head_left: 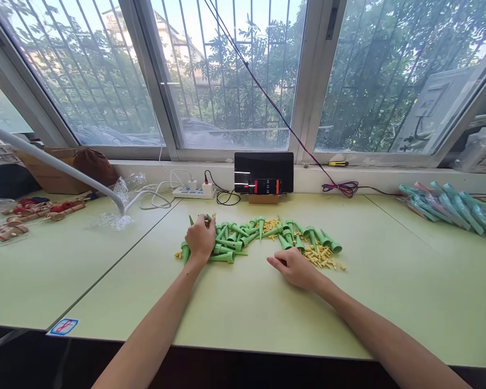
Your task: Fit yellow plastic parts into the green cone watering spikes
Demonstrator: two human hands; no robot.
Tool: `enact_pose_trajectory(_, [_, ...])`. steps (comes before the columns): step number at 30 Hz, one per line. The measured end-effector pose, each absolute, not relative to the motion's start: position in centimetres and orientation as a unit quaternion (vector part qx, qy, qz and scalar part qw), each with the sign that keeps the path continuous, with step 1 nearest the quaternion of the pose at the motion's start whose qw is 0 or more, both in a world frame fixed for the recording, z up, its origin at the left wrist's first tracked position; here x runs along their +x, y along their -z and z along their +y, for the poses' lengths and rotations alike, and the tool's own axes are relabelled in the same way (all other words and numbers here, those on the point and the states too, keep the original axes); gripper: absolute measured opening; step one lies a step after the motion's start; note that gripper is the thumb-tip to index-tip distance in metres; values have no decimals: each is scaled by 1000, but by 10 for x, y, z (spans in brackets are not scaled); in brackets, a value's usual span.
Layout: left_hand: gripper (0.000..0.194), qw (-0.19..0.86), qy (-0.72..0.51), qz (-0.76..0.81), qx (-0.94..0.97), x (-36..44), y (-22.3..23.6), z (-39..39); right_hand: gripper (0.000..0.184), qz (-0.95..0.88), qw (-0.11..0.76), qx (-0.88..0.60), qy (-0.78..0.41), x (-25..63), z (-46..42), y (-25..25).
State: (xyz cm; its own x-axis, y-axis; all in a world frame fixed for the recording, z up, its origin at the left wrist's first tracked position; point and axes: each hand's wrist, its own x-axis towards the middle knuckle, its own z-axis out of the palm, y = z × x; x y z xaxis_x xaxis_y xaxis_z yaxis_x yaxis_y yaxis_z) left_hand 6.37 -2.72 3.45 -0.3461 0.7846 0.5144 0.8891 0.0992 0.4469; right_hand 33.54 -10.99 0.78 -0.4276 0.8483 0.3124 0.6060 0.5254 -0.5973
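Observation:
My left hand (201,237) is over the left end of a pile of green plastic spikes (230,244), hollow cones with wide ribbed collars. Its fingers are curled, and a small yellow tip (214,215) shows just beyond them. What they grip is hidden behind the hand. My right hand (296,268) is closed, thumb and forefinger pressed together, just above the table in front of the pile's right part. Anything in that pinch is too small to make out. Beside it lie many small yellow plastic pegs (324,258), with more green spikes (308,232) behind.
A tablet (263,165) stands at the back with a phone (265,187) propped before it. Left of these are a power strip (194,191) and a white lamp arm (65,162). Bagged turquoise items (449,208) lie right; wooden pieces (36,216) lie far left.

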Motion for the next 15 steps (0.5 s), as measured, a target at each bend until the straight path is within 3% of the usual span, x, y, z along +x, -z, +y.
enact_pose_trajectory(15, [16,95,325,-739,-583,65,-30,-26,49,-823,291,-446,-197,335,-110,-8])
